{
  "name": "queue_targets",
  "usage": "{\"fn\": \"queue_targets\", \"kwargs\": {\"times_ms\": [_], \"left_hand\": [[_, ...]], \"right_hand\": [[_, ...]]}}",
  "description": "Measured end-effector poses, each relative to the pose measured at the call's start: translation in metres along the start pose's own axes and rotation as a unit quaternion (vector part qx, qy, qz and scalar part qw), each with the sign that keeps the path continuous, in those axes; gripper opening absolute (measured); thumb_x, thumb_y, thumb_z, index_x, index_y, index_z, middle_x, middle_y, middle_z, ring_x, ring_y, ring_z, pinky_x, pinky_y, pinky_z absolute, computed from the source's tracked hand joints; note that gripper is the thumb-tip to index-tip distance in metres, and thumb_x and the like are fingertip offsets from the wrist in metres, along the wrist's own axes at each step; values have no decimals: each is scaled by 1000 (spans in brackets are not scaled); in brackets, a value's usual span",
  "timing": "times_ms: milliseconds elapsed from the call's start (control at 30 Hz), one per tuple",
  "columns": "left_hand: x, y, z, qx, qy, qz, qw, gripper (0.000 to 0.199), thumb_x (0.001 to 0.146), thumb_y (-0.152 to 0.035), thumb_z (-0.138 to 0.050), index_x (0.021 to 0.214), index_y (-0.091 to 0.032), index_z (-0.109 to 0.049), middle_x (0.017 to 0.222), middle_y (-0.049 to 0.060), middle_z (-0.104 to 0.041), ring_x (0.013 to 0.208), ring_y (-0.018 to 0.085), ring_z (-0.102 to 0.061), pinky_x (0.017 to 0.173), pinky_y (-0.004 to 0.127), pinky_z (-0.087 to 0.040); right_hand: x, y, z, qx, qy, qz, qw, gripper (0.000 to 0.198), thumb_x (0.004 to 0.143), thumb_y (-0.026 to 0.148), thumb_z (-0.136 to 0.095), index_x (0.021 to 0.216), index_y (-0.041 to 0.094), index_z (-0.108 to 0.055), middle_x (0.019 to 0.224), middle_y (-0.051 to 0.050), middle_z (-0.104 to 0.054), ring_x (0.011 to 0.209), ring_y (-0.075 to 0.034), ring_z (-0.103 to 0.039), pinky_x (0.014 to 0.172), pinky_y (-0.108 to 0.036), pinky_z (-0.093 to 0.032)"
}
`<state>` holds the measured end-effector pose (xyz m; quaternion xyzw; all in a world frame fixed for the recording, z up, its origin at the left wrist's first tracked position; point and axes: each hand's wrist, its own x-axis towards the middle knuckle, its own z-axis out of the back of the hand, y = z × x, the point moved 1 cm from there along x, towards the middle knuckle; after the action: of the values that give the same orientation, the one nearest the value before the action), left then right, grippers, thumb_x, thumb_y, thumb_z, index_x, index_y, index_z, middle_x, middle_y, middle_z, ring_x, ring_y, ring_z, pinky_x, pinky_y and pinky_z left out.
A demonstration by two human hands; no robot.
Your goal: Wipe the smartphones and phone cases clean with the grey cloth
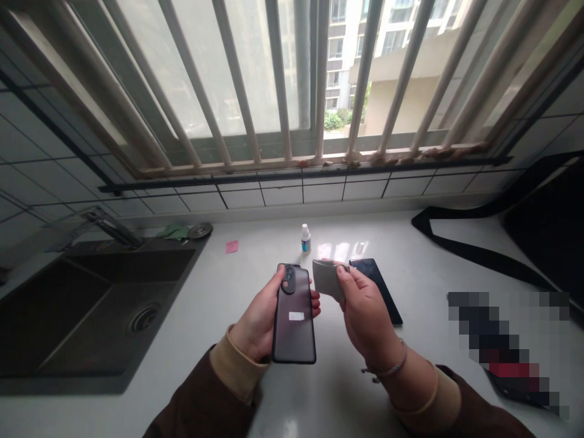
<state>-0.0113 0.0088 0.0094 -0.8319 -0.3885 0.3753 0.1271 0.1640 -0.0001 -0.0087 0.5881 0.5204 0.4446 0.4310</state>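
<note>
My left hand (255,316) is wrapped round a smartphone (295,337) in a dark case, its camera side facing me, with a small white label on the back. In my right hand (365,304) a folded grey cloth (326,280) is pinched between thumb and fingers. The cloth is just right of the phone's upper edge, apart from it. Beyond the phone a small white bottle (305,242) with a blue label stands upright on the counter. A dark tablet-like slab (383,298) lies flat behind my right hand, partly hidden by it.
A dark sink (91,322) with a faucet (112,225) is at the left. A pink sticky note (232,246) lies on the white counter (219,292). A black strap (474,252) runs from a black bag at the right, above a pixelated patch. A barred window is behind.
</note>
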Motion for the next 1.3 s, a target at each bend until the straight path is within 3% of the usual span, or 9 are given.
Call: {"fn": "queue_targets", "kwargs": {"times_ms": [100, 267, 500, 600, 700, 833, 933, 1133, 1300], "left_hand": [[1, 4, -1, -15, 17, -5, 1000, 60, 106, -57, -48, 120, -3, -73, 102, 22, -78, 91, 28, -77, 98, 43, -59], [4, -4, 2, -77, -54, -90, 991, 61, 109, -55, -37, 111, -6, -74, 95, 21, -78, 91, 30, -77, 94, 45, -61], [0, -21, 12, -88, -151, -252, 952, 63, 110, -54, -28, 101, -10, -72, 84, 16, -75, 74, 27, -75, 68, 38, -62], [0, -25, 16, -115, -168, -292, 935, 64, 110, -56, -28, 96, -11, -72, 81, 14, -74, 73, 25, -74, 69, 36, -62], [0, -28, 16, -124, -169, -324, 923, 60, 108, -58, -33, 92, -14, -71, 77, 11, -72, 69, 23, -71, 70, 36, -62], [-3, -31, 12, -114, -167, -338, 919, 54, 106, -59, -40, 95, -15, -71, 77, 8, -72, 69, 21, -71, 70, 34, -62], [-3, -28, 9, -100, -146, -330, 927, 54, 106, -58, -42, 96, -14, -72, 80, 9, -73, 71, 21, -72, 72, 34, -62], [2, -9, 3, -65, -123, -234, 962, 54, 105, -58, -48, 109, -11, -74, 90, 14, -76, 78, 25, -74, 81, 40, -64], [8, 5, 0, -114, -69, -165, 977, 54, 105, -57, -48, 108, -10, -74, 97, 17, -77, 89, 27, -76, 95, 43, -62]], "right_hand": [[-3, 2, 1, -168, 47, 128, 976, 38, 109, 33, -52, 141, 24, -70, 141, -10, -73, 133, -29, -68, 118, -54, -52], [-14, -4, -12, -301, 273, 290, 866, 52, 101, 9, -50, 151, 20, -60, 155, -12, -61, 149, -27, -53, 129, -53, -38], [-17, 7, -12, -260, 334, 286, 860, 48, 99, 8, -55, 144, 20, -65, 150, -11, -66, 145, -23, -57, 125, -43, -46], [-20, 9, -11, -228, 336, 246, 880, 43, 100, 11, -56, 138, 22, -70, 146, -9, -70, 140, -23, -63, 123, -44, -49], [-19, 4, -13, -150, 305, 107, 934, 31, 106, 26, -55, 128, 23, -77, 129, -8, -79, 124, -25, -74, 112, -44, -58], [-8, -5, -15, 42, 183, -127, 974, 41, 103, 50, -61, 118, 18, -81, 114, -12, -82, 104, -26, -79, 90, -39, -64], [2, -8, -11, 116, 66, -186, 973, 45, 98, 53, -68, 121, 16, -79, 119, -13, -81, 105, -26, -78, 86, -36, -64], [0, -2, 0, -129, 19, 59, 990, 44, 108, 42, -53, 143, 20, -69, 143, -13, -71, 136, -30, -66, 117, -52, -52], [-15, -5, -13, -306, 255, 288, 871, 53, 106, 24, -57, 159, 22, -53, 161, -13, -55, 154, -30, -45, 129, -57, -38]]}}
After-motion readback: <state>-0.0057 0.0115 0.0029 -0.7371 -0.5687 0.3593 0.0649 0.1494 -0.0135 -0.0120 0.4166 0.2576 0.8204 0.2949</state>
